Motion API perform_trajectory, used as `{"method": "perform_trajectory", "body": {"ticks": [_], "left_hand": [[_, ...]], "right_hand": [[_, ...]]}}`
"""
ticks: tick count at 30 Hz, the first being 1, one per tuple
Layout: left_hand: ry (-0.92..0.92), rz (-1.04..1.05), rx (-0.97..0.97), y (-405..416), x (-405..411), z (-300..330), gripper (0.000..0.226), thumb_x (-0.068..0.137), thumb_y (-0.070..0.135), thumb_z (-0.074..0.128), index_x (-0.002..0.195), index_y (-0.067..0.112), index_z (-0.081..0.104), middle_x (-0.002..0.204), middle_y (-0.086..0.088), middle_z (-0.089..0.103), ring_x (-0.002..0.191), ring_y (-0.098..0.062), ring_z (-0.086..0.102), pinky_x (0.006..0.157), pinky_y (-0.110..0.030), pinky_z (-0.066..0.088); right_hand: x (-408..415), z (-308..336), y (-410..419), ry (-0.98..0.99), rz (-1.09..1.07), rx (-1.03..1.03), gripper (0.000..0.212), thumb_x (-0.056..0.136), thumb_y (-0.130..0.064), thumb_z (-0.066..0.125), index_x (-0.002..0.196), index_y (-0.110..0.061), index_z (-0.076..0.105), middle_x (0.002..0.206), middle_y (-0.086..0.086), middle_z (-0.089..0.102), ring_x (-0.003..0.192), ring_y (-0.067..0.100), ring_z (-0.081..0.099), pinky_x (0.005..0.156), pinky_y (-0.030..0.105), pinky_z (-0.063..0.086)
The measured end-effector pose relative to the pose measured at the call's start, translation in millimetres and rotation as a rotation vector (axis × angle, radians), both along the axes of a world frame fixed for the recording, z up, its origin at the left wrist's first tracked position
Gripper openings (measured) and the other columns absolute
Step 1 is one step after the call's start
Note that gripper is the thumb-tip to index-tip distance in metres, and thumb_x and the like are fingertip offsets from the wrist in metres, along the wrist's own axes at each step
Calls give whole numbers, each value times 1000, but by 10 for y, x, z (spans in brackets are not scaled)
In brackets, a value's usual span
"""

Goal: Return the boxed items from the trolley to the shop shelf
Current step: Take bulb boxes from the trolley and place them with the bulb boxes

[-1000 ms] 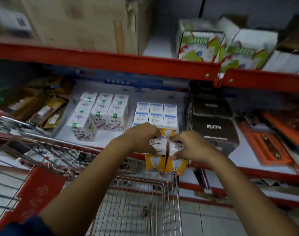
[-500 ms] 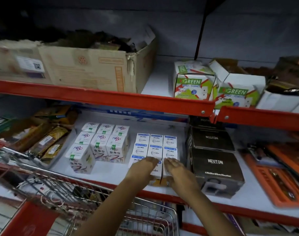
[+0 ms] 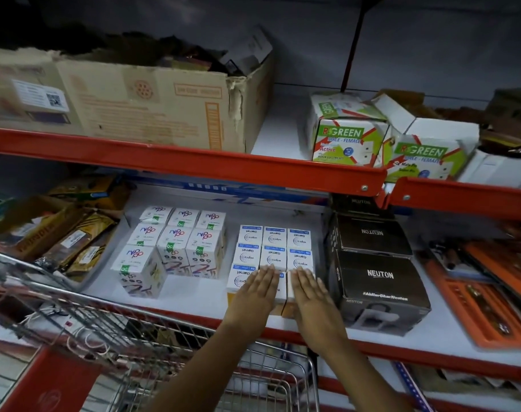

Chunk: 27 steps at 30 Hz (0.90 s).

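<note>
Small white-and-blue bulb boxes [image 3: 273, 244] stand in a tight block on the middle shelf [image 3: 194, 289]. Two more of these boxes [image 3: 284, 289] stand at the block's front, at the shelf's front edge, mostly covered by my hands. My left hand [image 3: 257, 288] lies flat on top of the left one, fingers straight and together. My right hand [image 3: 308, 289] lies flat on the right one in the same way. Neither hand grips anything. The wire trolley [image 3: 140, 331] stands below and left of the shelf.
White boxes with green labels [image 3: 176, 248] stand left of the bulb boxes. Black Neuton cartons [image 3: 378, 275] sit right of them. Orange packs [image 3: 479, 295] lie at far right. The upper shelf [image 3: 176, 157] holds a cardboard carton [image 3: 146, 105] and green-printed boxes [image 3: 345, 135].
My hands carried two bulb boxes from above the trolley onto the shelf, let go of them, and now lie flat on their tops. The view has tilted upward.
</note>
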State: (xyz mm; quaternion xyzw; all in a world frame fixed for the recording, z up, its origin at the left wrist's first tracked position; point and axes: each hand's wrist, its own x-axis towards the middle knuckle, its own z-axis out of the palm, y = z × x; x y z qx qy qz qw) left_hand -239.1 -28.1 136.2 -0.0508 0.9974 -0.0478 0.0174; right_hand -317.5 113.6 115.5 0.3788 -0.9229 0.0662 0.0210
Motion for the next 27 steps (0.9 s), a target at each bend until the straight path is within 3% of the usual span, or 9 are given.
{"method": "perform_trajectory", "body": {"ticks": [3,5,8,11,14,18,23,25,27], "left_hand": [[32,-2,-7,-5,39,-13,60,104,33,16,137,8,-28,156,-10,-23,134,-19,-31,109,-36,-21],[72,0,9,-9,118,-26,63,104,32,18,139,9,-29,155,-10,-26,138,-21,-30,110,-38,-21],[174,-28,25,-72,362,-118,76,100,30,35,143,5,-22,155,-14,-19,143,-25,-18,115,-41,-17],[217,-63,108,-154,760,-273,82,92,30,45,149,3,-7,157,-16,13,145,-26,9,119,-40,-8],[156,-54,103,-287,1241,-511,76,93,30,43,149,3,-1,157,-15,12,146,-26,8,116,-39,-8],[39,-80,118,-449,1890,-930,62,95,33,28,147,3,13,156,-14,12,145,-26,16,117,-40,-1],[-278,-197,84,-650,2649,-1452,67,98,42,22,147,4,-3,159,-14,2,144,-23,-6,118,-40,-3],[-341,-221,132,-722,2874,-1592,68,98,44,22,147,5,-6,160,-13,2,142,-20,-11,117,-37,-5],[-469,-251,247,-789,3042,-1693,71,99,45,24,148,8,-11,159,-10,-11,141,-17,-20,117,-33,-10]], "right_hand": [[128,21,-5,25,-39,-98,80,85,-28,66,149,-11,21,154,11,33,141,27,32,113,31,0],[236,37,6,57,-78,-131,72,91,-32,52,150,-10,17,154,12,30,143,27,28,113,31,2],[501,-57,27,74,-113,-152,65,98,-44,26,152,-8,15,159,12,20,149,19,5,117,33,1],[877,-202,7,64,-114,-157,72,98,-46,31,154,-8,7,161,12,12,149,18,0,118,34,3],[1312,-391,-58,18,-73,-110,77,96,-44,37,154,-10,-1,161,12,10,150,17,-7,118,35,4],[1941,-711,-191,-156,-45,-31,74,96,-43,42,153,-8,11,161,9,7,150,20,-1,119,32,0],[2655,-1122,-335,-481,66,213,84,98,-53,35,147,-11,-19,153,1,-28,147,19,-20,122,36,-3],[2828,-1275,-370,-570,76,320,90,95,-59,36,151,-11,-15,158,3,-24,149,20,-17,120,33,-4],[2944,-1381,-405,-644,80,408,100,89,-66,41,152,-10,-13,162,6,-17,149,20,-14,119,32,-4]]}}
